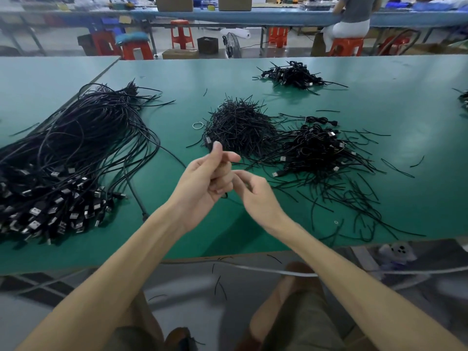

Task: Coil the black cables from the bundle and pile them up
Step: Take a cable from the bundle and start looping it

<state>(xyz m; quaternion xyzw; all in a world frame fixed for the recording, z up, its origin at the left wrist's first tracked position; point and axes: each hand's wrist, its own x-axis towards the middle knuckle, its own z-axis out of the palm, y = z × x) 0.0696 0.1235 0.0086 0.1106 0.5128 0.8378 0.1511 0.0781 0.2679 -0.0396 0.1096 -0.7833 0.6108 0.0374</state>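
Observation:
A big bundle of long black cables lies on the left of the green table, its USB plugs heaped near the front edge. My left hand is raised over the table's middle with fingers curled and thumb up; it grips a black cable that runs in from the bundle and is mostly hidden in the fist. My right hand touches the left hand's fingers with curled fingers and pinches the same cable. To the right lies a pile of coiled cables.
A heap of short black ties sits behind my hands, with a small ring beside it. Loose ties are scattered at the right front. A second coiled pile lies further back. A person sits at the far bench.

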